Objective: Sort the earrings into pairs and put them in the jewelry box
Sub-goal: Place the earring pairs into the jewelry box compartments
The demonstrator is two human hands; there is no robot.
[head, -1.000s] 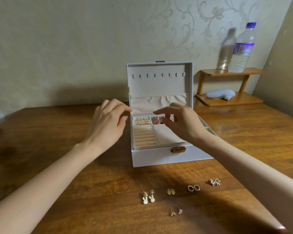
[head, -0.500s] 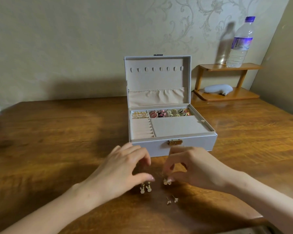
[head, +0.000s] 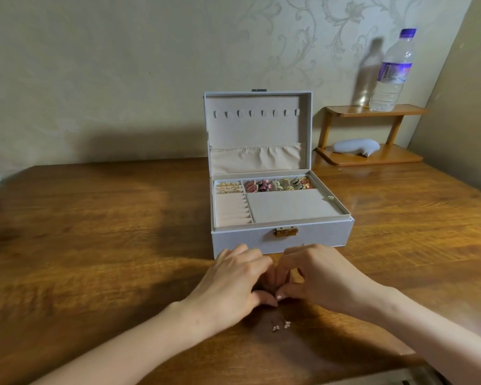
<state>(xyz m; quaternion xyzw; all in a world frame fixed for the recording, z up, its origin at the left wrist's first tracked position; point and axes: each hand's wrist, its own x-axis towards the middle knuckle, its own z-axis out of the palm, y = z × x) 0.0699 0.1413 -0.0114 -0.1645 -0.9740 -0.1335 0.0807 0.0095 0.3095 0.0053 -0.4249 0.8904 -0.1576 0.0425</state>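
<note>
Left hand, right hand: fingers curled, tips meeting low on brown wooden table, just near of pale grey fabric jewelry box. Couldn't tell if pinching; anything gripped hidden. Small gold stud earrings lay nearer, paired. Lid upright for reach.

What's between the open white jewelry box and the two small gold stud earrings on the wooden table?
The left hand and right hand, close together; the head view shows it.

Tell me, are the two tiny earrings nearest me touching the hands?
Apart. The head view shows a strip of wooden table between the two stud earrings and the thumbs of the left hand and right hand.
</note>
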